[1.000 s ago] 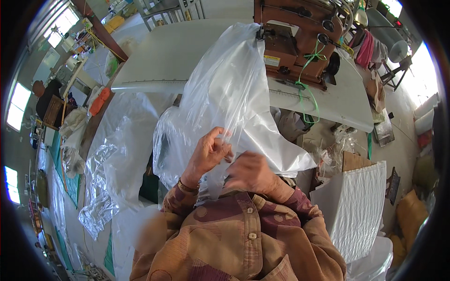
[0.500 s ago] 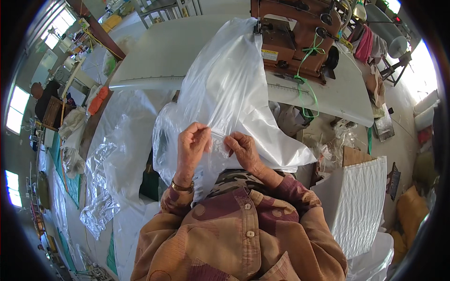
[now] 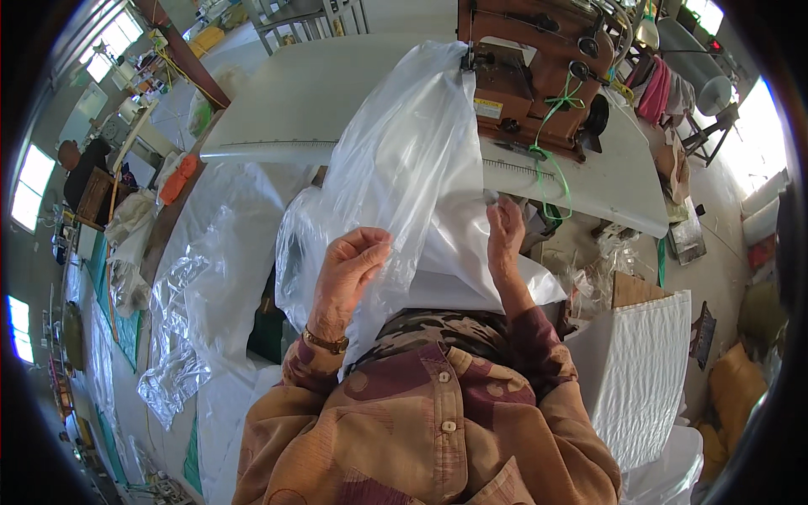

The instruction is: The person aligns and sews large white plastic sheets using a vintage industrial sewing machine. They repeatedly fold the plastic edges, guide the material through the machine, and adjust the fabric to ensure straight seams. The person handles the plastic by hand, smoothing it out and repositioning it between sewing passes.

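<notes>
Item: clear crinkled plastic bag [image 3: 412, 160], draped from the grey worktop [image 3: 303, 109] towards you. Your left hand [image 3: 349, 273] pinches its near edge; your right hand [image 3: 505, 231] grips the far edge, fingertips hidden. The brown sewing machine [image 3: 539, 59] is partly covered.

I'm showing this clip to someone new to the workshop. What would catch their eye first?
First the big clear plastic bag in the middle, draped from the grey table toward the person. The left hand pinches its lower edge and the right hand grips its right side. Behind it, a brown sewing machine stands on the table.
</notes>
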A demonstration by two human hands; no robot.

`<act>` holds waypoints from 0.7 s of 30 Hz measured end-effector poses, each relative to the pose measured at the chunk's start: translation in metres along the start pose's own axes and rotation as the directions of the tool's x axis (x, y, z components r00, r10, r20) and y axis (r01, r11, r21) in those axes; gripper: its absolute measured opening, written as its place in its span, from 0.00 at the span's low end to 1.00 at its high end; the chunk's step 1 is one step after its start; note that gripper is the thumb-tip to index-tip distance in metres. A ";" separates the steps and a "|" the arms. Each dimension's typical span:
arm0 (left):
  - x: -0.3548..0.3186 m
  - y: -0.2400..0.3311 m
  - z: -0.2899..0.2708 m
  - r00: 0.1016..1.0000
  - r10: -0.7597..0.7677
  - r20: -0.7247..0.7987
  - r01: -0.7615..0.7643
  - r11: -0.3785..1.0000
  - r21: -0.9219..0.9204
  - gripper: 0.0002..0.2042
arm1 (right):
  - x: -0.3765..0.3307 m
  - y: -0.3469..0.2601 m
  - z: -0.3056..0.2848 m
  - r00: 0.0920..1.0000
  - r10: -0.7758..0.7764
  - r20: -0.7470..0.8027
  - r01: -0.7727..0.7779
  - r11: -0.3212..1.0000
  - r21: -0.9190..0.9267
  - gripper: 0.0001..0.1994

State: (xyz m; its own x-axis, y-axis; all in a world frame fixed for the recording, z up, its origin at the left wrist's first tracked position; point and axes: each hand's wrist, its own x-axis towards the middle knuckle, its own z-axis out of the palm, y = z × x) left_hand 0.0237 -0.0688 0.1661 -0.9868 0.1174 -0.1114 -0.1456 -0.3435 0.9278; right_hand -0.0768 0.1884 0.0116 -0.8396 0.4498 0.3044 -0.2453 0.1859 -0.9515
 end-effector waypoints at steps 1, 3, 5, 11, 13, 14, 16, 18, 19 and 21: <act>-0.002 0.002 0.004 0.999 -0.027 0.022 0.027 0.999 -0.021 0.06 | 0.000 0.021 0.003 0.996 -0.044 -0.081 0.034 0.993 -0.117 0.18; -0.003 -0.008 0.005 0.999 0.000 0.054 -0.001 1.000 0.015 0.05 | 0.006 0.041 0.002 0.990 -0.084 0.114 0.103 0.980 -0.170 0.23; -0.003 -0.002 0.020 0.998 0.047 0.029 -0.049 0.997 0.060 0.05 | 0.020 0.062 -0.004 0.933 -0.024 0.358 0.084 0.985 -0.153 0.22; -0.011 0.013 0.024 0.990 0.115 0.077 -0.131 0.956 0.262 0.04 | -0.020 -0.060 -0.033 0.806 -0.300 0.510 0.387 0.919 -0.073 0.13; -0.012 0.012 0.030 0.986 0.121 0.119 -0.158 0.913 0.377 0.04 | -0.047 -0.125 -0.054 0.659 -0.202 0.724 0.364 0.929 -0.073 0.12; -0.012 0.011 0.035 0.982 0.124 0.145 -0.175 0.887 0.428 0.04 | -0.055 -0.136 -0.062 0.641 -0.116 0.758 0.271 0.959 -0.082 0.11; -0.010 0.006 0.044 0.964 0.159 0.214 -0.248 0.827 0.505 0.05 | -0.064 -0.151 -0.071 0.578 0.044 0.815 0.081 0.991 -0.110 0.11; -0.008 -0.002 0.048 0.944 0.208 0.257 -0.321 0.756 0.570 0.05 | -0.065 -0.164 -0.068 0.565 -0.256 0.784 0.422 0.906 -0.009 0.11; -0.007 -0.007 0.050 0.935 0.231 0.268 -0.349 0.726 0.593 0.05 | -0.066 -0.170 -0.067 0.520 -0.399 0.756 0.576 0.817 0.035 0.11; -0.008 -0.010 0.053 0.925 0.257 0.280 -0.379 0.677 0.631 0.04 | -0.071 -0.184 -0.070 0.503 -0.399 0.767 0.600 0.799 0.022 0.10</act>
State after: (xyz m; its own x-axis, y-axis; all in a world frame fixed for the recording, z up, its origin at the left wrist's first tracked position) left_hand 0.0369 -0.0165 0.1767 -0.9306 0.2809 0.2346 0.3196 0.3110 0.8951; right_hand 0.0617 0.1838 0.1684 -0.6961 -0.5174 0.4977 -0.7109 0.3994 -0.5789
